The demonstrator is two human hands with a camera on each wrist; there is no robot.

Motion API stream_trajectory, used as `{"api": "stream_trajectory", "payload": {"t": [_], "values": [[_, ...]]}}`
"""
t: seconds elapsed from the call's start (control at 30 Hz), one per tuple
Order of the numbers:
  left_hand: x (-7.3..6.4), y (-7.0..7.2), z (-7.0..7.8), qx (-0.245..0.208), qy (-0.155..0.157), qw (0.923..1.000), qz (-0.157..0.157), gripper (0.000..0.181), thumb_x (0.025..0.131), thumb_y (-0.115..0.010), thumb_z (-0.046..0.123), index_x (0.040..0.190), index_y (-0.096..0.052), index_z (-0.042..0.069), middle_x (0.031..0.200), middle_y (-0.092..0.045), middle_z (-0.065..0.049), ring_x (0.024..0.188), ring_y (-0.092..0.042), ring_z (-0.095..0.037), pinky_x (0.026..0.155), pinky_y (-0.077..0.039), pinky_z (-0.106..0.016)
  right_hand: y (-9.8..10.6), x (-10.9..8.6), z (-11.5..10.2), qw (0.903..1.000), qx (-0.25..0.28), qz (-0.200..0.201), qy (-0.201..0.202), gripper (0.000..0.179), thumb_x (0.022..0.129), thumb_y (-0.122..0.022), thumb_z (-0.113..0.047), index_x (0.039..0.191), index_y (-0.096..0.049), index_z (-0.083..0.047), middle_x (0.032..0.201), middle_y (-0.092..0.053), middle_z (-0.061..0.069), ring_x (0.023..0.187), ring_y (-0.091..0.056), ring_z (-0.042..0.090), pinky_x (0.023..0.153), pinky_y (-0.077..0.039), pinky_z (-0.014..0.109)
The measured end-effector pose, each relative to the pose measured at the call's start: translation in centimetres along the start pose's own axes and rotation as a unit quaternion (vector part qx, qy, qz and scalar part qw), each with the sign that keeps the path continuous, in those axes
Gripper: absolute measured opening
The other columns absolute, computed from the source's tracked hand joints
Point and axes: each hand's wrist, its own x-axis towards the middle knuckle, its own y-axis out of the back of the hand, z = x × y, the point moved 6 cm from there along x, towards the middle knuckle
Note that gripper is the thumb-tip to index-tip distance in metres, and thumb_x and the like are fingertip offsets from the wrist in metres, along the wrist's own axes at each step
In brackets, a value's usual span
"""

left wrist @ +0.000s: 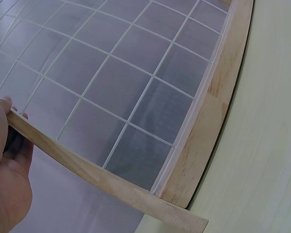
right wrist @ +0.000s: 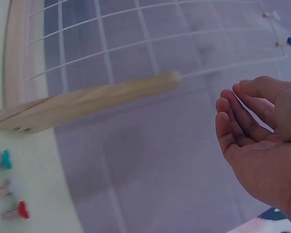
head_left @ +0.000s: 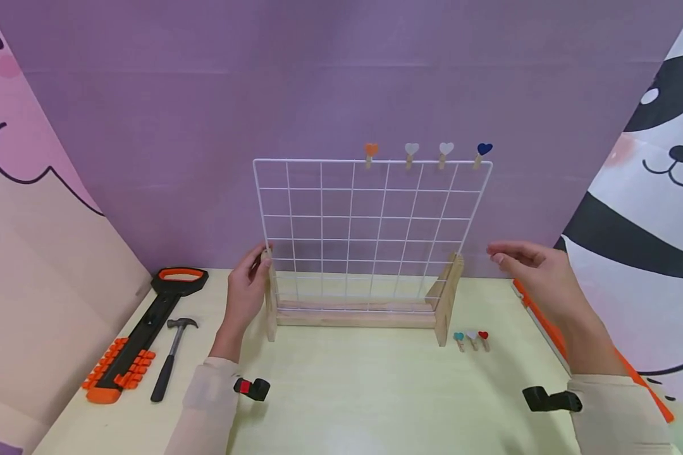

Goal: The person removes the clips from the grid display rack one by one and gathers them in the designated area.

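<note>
A white wire grid (head_left: pixel 364 218) stands upright in a wooden stand (head_left: pixel 355 320) on the table. My left hand (head_left: pixel 246 287) grips the top of the stand's left side piece (left wrist: pixel 82 162), thumb in front. Several small heart clothespins are clipped along the right part of the grid's top wire, from an orange one (head_left: pixel 371 151) to a dark blue one (head_left: pixel 482 151). Right of the stand, in the air, my right hand (head_left: pixel 537 278) holds nothing, its fingers loosely bent. Below it lie a teal heart clothespin (head_left: pixel 459 340), a white one (head_left: pixel 472 339) and a red one (head_left: pixel 484 339).
At the left of the table lie a black and orange saw-like tool (head_left: pixel 153 322) and a claw hammer (head_left: pixel 172 357). An orange-edged object (head_left: pixel 552 328) runs along the right edge, partly behind my right arm. A purple backdrop (head_left: pixel 205 126) rises behind the grid.
</note>
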Motion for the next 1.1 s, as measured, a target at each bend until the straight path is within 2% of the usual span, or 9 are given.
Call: {"api": "stream_trajectory", "payload": {"t": [0.03,0.2,0.27,0.47,0.6,0.73,0.9,1.1], "values": [[0.0,0.0,0.0,0.000,-0.004,1.0000,0.001,0.045,0.106,-0.058,0.016,0.149,-0.054,0.004,0.150,-0.059,-0.014,0.140,-0.055,-0.028,0.113,-0.045,-0.025,0.2,0.3,-0.9,1.0000,-0.005,0.001,0.005,0.039,0.107,-0.058,-0.029,0.138,-0.063,-0.007,0.115,-0.066,-0.030,0.107,-0.061,-0.009,0.088,-0.050,0.001],[-0.4,-0.1,2.2,0.003,0.018,0.9998,-0.005,0.044,0.107,-0.056,0.010,0.149,-0.051,-0.002,0.151,-0.056,-0.020,0.141,-0.053,-0.033,0.115,-0.044,-0.029,1.3,1.9,-4.6,0.9993,-0.017,0.014,0.029,0.038,0.106,-0.059,-0.032,0.136,-0.066,-0.011,0.117,-0.069,-0.025,0.110,-0.062,-0.004,0.091,-0.048,0.000],[-0.4,-0.1,2.4,0.003,0.028,0.9996,-0.005,0.044,0.106,-0.055,0.008,0.149,-0.050,-0.003,0.151,-0.055,-0.021,0.142,-0.052,-0.034,0.116,-0.043,-0.032,1.9,2.5,-6.0,0.9988,-0.022,0.021,0.037,0.038,0.105,-0.061,-0.033,0.135,-0.067,-0.013,0.118,-0.070,-0.023,0.110,-0.063,-0.003,0.089,-0.047,-0.001],[0.2,0.1,0.0,0.003,0.011,0.9999,0.003,0.044,0.106,-0.057,0.014,0.149,-0.053,0.004,0.150,-0.058,-0.014,0.140,-0.054,-0.028,0.114,-0.044,-0.026,3.5,4.2,-10.3,0.9963,-0.007,0.041,0.076,0.035,0.104,-0.063,-0.027,0.135,-0.068,-0.012,0.116,-0.071,-0.019,0.108,-0.064,0.001,0.088,-0.049,0.000],[0.3,0.1,-0.1,-0.002,-0.003,1.0000,0.002,0.043,0.106,-0.058,0.014,0.148,-0.055,0.004,0.149,-0.059,-0.013,0.139,-0.056,-0.027,0.114,-0.045,-0.025,4.0,5.2,-13.0,0.9931,0.019,0.038,0.109,0.032,0.103,-0.064,-0.020,0.131,-0.070,-0.007,0.113,-0.074,-0.014,0.106,-0.066,0.004,0.090,-0.051,0.002],[0.2,0.1,-0.2,-0.004,-0.007,1.0000,-0.001,0.043,0.106,-0.058,0.015,0.148,-0.054,0.005,0.149,-0.059,-0.013,0.140,-0.055,-0.027,0.114,-0.045,-0.026,4.3,6.2,-15.4,0.9908,0.045,0.035,0.123,0.030,0.101,-0.067,-0.017,0.129,-0.071,-0.005,0.112,-0.076,-0.008,0.106,-0.068,0.007,0.092,-0.051,0.003],[0.1,0.0,-0.3,0.002,-0.008,1.0000,-0.002,0.045,0.106,-0.058,0.019,0.149,-0.054,0.007,0.149,-0.059,-0.012,0.141,-0.054,-0.028,0.114,-0.044,-0.026,4.3,7.0,-17.7,0.9897,0.062,0.036,0.124,0.031,0.100,-0.069,-0.019,0.127,-0.072,-0.005,0.112,-0.076,-0.006,0.107,-0.068,0.009,0.095,-0.051,0.004],[0.0,0.0,-0.4,-0.001,-0.013,0.9999,0.000,0.045,0.106,-0.059,0.018,0.149,-0.054,0.005,0.149,-0.060,-0.013,0.140,-0.056,-0.028,0.113,-0.045,-0.025,3.4,7.9,-19.7,0.9901,0.068,0.029,0.120,0.029,0.099,-0.071,-0.020,0.123,-0.074,-0.005,0.110,-0.076,-0.006,0.104,-0.067,0.011,0.092,-0.051,0.005]]}}
